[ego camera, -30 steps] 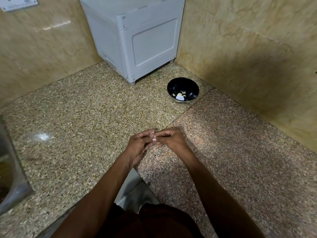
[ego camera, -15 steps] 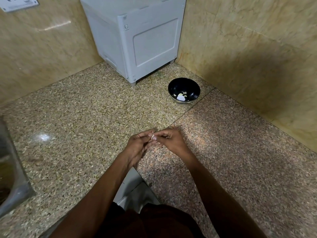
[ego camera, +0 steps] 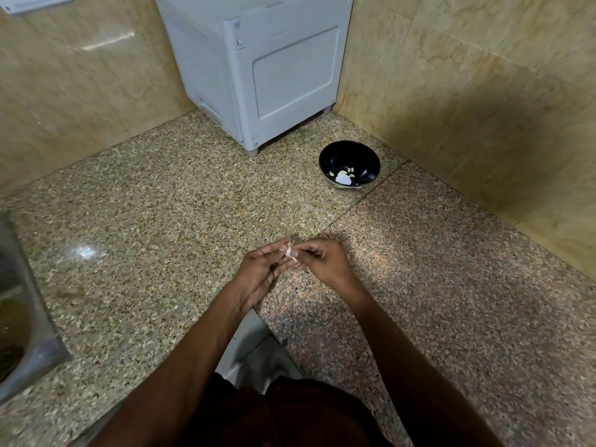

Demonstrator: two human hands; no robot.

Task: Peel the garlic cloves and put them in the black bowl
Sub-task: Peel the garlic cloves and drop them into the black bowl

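Small pale garlic clove w/ papery skin (ego camera: 292, 253) sits pinched between both hands, held above the speckled granite counter (ego camera: 161, 221), near its front edge; left hand (ego camera: 261, 272) grip: thumb & fingertips curled onto the clove from the left side; right hand (ego camera: 325, 262) grip: thumb & forefinger pinching the clove's right end, other fingers curled under; the two grips meet at the clove, fingertips touching or nearly so; can't tell how much skin is off.

Both forearms reach in from the bottom of the view; dark clothing shows at the lower edge.

Round black bowl (ego camera: 350, 156) stands on the counter well beyond the hands, toward the back right, near the corner where the beige marble-look wall tiles (ego camera: 467, 108) meet; inside it lie a few pale peeled pieces (ego camera: 345, 175) at the bottom.

Just left of the bowl, a light-grey boxy plastic appliance (ego camera: 267, 69) stands on short feet against the back corner; steel sink rim (ego camera: 25, 317) cuts in at far left; a white switch plate (ego camera: 35, 1) shows at the top-left edge, partly cropped.
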